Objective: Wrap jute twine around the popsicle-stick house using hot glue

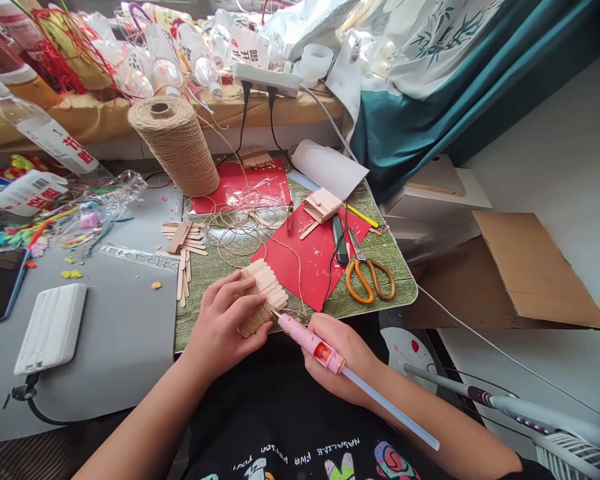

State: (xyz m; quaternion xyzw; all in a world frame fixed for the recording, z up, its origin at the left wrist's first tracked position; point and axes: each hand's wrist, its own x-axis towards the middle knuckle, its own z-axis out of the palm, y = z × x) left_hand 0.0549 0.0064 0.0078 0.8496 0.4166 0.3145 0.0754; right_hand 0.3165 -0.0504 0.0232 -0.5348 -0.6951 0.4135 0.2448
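My left hand [233,310] is closed on a small panel of popsicle sticks [267,283], partly wrapped with rows of twine. In my right hand [337,353] is a pink glue gun [313,343], a clear glue stick [390,407] poking out of its back end. Its nozzle points at the panel's near edge, by the twine; whether it touches cannot be made out. A loose strand of twine [300,273] runs from the panel to tangled loops and toward a large twine spool [177,147].
Orange-handled scissors [370,273], a utility knife [339,240] and a small stick box [323,204] lie on red sheets [300,250]. Loose popsicle sticks [184,240] are at left. A power bank [50,330] and phone [0,283] lie farther left. A power strip [266,79] stands behind.
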